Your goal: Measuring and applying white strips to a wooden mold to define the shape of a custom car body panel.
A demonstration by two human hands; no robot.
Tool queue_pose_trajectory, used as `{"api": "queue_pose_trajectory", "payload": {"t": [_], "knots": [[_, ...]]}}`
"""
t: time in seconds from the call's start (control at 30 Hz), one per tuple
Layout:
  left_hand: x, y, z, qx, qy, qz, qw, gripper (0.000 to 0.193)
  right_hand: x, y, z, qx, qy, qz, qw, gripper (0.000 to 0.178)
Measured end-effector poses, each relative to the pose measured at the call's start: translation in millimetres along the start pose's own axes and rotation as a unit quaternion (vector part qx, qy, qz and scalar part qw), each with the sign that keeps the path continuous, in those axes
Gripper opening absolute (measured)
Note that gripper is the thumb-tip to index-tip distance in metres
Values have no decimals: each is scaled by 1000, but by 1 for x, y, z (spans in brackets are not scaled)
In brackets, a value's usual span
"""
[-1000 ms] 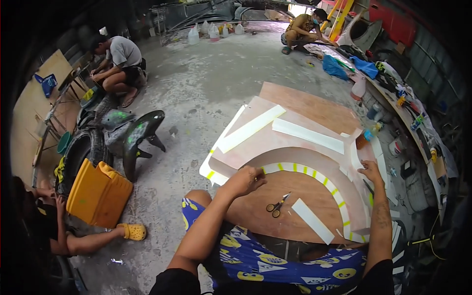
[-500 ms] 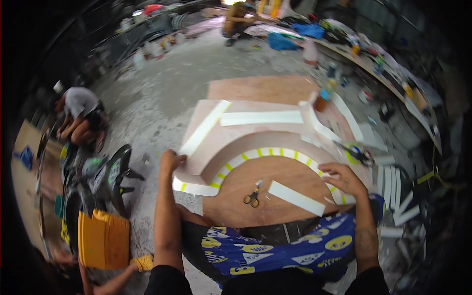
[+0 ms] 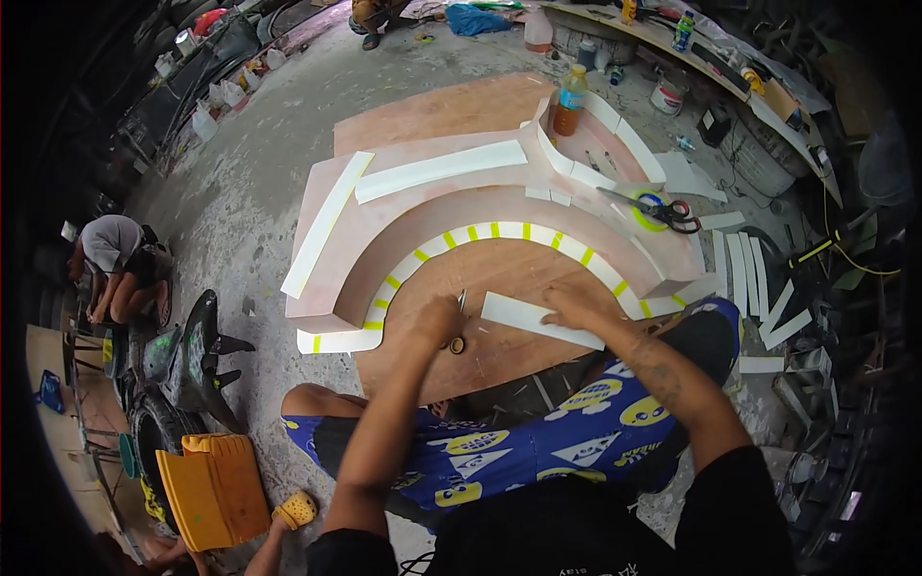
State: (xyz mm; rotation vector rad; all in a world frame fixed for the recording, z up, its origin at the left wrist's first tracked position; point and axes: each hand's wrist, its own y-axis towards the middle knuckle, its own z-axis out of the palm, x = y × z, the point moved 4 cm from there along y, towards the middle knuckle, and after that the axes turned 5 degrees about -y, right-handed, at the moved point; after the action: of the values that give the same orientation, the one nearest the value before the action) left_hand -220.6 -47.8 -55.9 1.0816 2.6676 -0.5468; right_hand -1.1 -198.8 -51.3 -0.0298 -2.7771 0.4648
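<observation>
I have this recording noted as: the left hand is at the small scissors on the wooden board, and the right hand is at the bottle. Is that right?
Not quite: the right hand is at the loose white strip; the bottle stands well away from it. The left hand is at the small scissors on the wooden board, as noted. The head view shows this.

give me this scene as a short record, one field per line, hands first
left hand: at small scissors, partly hiding them; grip unclear
right hand: fingers at loose white strip
workpiece: pale arched form on wooden board
cutting tool, right: red-and-black scissors by yellow-green roll
bottle: upright, amber liquid
</observation>
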Motion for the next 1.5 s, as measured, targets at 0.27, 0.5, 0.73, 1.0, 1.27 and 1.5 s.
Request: {"api": "queue_pose_trajectory", "payload": {"t": [0.27,0.5,0.73,1.0,1.27,1.5], "knots": [[-4,-48,37,-85,-75,-39,993,22,-2,-10,27,-135,13,25,990,58],[0,-49,42,-83,-79,-120,986,25,0,-1,19,-73,131,54,987,46],[4,-52,12,-41,-84,-143,985,27,20,5,-40,-130,459,-13,879,36],[4,-75,-81,-34,-452,-78,888,35,38,-8,-84,-110,520,24,847,26],[-9,-102,-70,57,-267,111,956,66,59,-13,-87,-54,465,11,883,28],[-26,-86,-66,115,-357,147,915,65,67,-10,-63,3,443,-3,897,36]]}}
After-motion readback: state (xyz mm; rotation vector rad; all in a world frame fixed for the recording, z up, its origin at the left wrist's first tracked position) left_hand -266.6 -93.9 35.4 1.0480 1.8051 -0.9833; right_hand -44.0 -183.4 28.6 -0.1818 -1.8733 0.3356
